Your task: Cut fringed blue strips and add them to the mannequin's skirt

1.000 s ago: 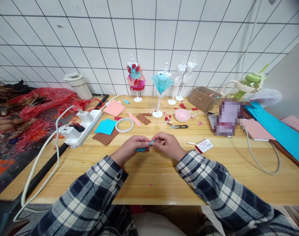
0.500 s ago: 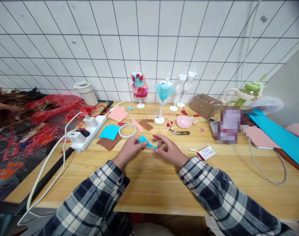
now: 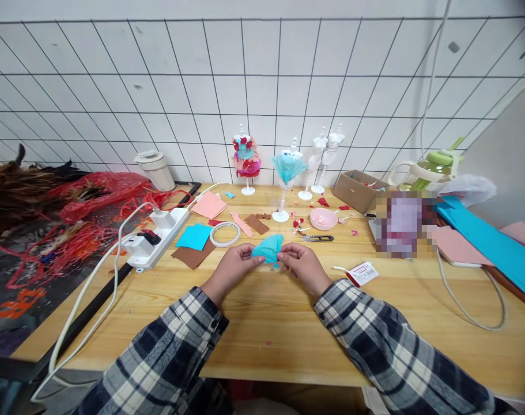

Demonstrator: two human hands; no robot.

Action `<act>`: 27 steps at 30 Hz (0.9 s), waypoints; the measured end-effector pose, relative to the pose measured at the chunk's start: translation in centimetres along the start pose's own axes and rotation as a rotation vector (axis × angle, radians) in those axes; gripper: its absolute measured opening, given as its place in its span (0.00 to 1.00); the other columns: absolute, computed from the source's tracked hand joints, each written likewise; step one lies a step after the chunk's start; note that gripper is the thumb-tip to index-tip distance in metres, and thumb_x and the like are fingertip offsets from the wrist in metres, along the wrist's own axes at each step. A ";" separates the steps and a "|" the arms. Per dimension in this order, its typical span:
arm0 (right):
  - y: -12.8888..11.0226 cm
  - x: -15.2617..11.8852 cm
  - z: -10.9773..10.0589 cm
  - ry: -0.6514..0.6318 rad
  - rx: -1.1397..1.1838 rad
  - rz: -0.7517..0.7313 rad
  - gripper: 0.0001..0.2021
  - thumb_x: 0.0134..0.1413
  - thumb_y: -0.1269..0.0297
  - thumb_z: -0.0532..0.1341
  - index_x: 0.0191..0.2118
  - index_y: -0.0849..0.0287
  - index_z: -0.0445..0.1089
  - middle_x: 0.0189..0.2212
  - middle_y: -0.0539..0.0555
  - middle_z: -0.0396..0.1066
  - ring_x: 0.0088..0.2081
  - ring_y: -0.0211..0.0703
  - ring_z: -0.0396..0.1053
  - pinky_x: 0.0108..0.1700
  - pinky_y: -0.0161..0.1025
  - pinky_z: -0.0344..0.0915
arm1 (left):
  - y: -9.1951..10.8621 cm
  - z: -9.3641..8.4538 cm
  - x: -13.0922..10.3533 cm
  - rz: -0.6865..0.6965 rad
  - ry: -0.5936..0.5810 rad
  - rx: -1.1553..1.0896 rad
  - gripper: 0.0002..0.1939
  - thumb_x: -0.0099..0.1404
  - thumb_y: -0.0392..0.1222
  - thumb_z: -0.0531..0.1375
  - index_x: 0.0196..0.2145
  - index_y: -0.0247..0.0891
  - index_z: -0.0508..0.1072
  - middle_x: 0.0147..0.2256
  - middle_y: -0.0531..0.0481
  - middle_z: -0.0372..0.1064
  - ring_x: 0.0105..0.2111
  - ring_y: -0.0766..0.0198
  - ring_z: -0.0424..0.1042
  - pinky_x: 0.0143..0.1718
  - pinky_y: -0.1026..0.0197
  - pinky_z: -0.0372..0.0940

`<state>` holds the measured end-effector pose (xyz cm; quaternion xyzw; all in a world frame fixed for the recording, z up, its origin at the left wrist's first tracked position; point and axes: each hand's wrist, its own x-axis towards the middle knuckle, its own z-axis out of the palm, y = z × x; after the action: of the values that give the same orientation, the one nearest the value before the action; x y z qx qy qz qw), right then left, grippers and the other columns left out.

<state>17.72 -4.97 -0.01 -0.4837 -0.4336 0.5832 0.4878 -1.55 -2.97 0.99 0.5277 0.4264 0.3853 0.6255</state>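
A blue crepe paper piece (image 3: 268,249), fanned out and finely creased, is stretched between my hands above the wooden table. My left hand (image 3: 236,266) pinches its left edge between thumb and fingers. On the other side, my right hand (image 3: 303,266) grips its right edge the same way. Just beyond stands a small white mannequin (image 3: 293,151) wearing a fan-shaped blue paper skirt (image 3: 289,168). Nearest my left hand lie a roll of tape (image 3: 225,234), blue paper squares (image 3: 193,237) and brown paper (image 3: 193,256). Thread snips (image 3: 317,238) rest beyond my right hand.
A decorated mannequin (image 3: 246,155) and bare ones (image 3: 317,158) stand by the wall. A pink dish (image 3: 323,218), cardboard box (image 3: 359,191) and small labelled packet (image 3: 362,274) are to the right. A power strip (image 3: 158,239) with trailing cables lines the left edge.
The blue crepe paper has opened from a narrow gathered shape into a wider fan. My right hand, formerly with fingers spread, now pinches its right edge. The camera view has tipped slightly upward.
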 end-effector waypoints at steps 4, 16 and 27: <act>0.2 -0.2 0.4 0.036 0.095 -0.003 0.19 0.35 0.53 0.72 0.32 0.59 0.71 0.22 0.47 0.69 0.20 0.33 0.63 0.14 0.28 0.53 | 0.0 0.7 -0.2 -0.004 0.013 -0.201 0.25 0.49 0.46 0.72 0.43 0.36 0.73 0.42 0.45 0.75 0.40 0.60 0.74 0.42 0.59 0.65; 0.7 -0.4 1.1 -0.017 0.226 -0.016 0.18 0.36 0.55 0.73 0.32 0.59 0.71 0.21 0.46 0.69 0.19 0.31 0.62 0.16 0.27 0.54 | -0.4 2.2 -0.4 -0.051 -0.044 -0.271 0.22 0.48 0.43 0.73 0.41 0.35 0.76 0.40 0.45 0.77 0.39 0.62 0.75 0.45 0.60 0.65; 0.5 -0.5 0.8 -0.066 0.143 -0.015 0.16 0.41 0.53 0.70 0.32 0.60 0.72 0.24 0.48 0.67 0.22 0.30 0.61 0.17 0.26 0.53 | -0.4 1.5 -0.3 0.054 0.035 -0.169 0.18 0.50 0.43 0.72 0.38 0.35 0.76 0.39 0.45 0.78 0.40 0.59 0.75 0.49 0.56 0.65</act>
<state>16.92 -5.54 -0.32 -0.4250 -0.4104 0.6245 0.5108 -0.26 -3.76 0.76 0.4776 0.3890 0.4457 0.6496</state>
